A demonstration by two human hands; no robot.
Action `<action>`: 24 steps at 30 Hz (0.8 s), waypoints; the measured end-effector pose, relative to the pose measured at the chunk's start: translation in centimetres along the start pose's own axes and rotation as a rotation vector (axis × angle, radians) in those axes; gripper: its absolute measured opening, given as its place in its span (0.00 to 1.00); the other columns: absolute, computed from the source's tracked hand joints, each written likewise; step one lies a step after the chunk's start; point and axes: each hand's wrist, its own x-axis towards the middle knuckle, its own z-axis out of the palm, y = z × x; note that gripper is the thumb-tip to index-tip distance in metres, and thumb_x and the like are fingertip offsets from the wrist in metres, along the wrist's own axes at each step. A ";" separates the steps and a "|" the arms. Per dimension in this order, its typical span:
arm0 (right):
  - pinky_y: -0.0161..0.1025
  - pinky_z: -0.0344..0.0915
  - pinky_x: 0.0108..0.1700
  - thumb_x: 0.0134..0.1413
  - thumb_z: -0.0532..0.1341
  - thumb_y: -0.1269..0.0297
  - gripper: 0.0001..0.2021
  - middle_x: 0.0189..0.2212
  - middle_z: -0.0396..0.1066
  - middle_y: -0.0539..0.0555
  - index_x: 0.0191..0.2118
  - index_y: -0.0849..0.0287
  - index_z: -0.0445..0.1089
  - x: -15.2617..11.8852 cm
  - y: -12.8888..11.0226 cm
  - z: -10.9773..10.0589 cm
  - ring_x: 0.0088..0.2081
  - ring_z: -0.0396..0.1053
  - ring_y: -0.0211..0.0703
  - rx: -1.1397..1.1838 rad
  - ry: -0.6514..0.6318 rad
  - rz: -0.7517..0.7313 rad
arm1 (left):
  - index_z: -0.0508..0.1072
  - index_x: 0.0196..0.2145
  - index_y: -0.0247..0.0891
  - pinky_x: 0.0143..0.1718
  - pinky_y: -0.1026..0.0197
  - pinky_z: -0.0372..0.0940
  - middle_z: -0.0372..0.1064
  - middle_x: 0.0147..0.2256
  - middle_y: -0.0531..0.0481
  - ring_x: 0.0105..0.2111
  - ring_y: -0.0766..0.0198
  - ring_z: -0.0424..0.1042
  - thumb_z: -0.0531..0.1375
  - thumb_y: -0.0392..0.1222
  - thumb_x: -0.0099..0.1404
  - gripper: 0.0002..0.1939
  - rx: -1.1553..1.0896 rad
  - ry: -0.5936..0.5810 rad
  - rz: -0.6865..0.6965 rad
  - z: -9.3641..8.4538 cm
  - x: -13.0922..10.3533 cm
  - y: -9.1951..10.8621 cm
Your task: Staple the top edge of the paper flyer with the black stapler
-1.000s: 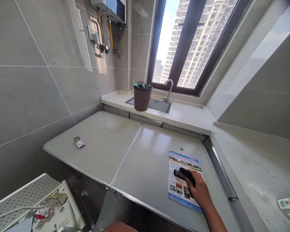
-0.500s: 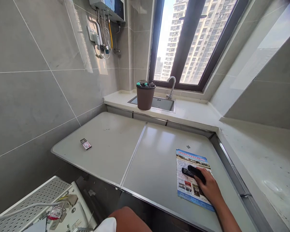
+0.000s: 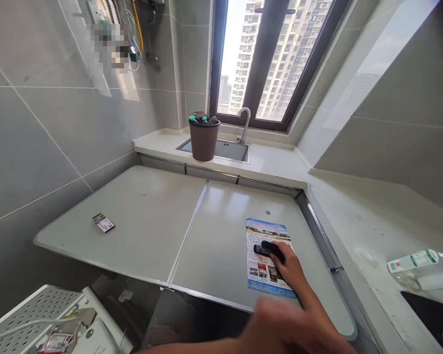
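Observation:
On the right half of the folding table (image 3: pixel 140 226) lies a printed leaflet (image 3: pixel 268 280) with blue edges. My right hand (image 3: pixel 286 263) is closed round a black stapler (image 3: pixel 273 250) that rests on the leaflet. My left hand (image 3: pixel 280 322) is a blur at the bottom centre, in front of the right forearm and nearest to the table's front edge; its fingers cannot be made out. Two small dark staple strips (image 3: pixel 268 213) lie behind the leaflet. A small red-and-white packet (image 3: pixel 104 223) sits on the table's left half.
A brown bin (image 3: pixel 204 140) stands at the sink (image 3: pixel 231 150), beside a curved tap (image 3: pixel 246 123). On the right counter (image 3: pixel 339 211) lies a clear bottle (image 3: pixel 413 263). A white appliance with cables (image 3: pixel 92 329) is at the lower left.
My left hand has come into view from below. The view has turned right, so the table and leaflet appear further left. My right hand still holds the stapler on the leaflet.

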 end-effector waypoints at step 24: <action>0.68 0.27 0.80 0.75 0.42 0.38 0.44 0.82 0.38 0.69 0.81 0.68 0.42 15.2 0.5 8.3 0.82 0.36 0.62 -0.304 -0.287 0.132 | 0.60 0.23 0.41 0.36 0.58 0.59 0.63 0.25 0.52 0.29 0.59 0.65 0.51 0.62 0.76 0.29 0.745 0.166 -0.287 -22.2 -4.5 -14.6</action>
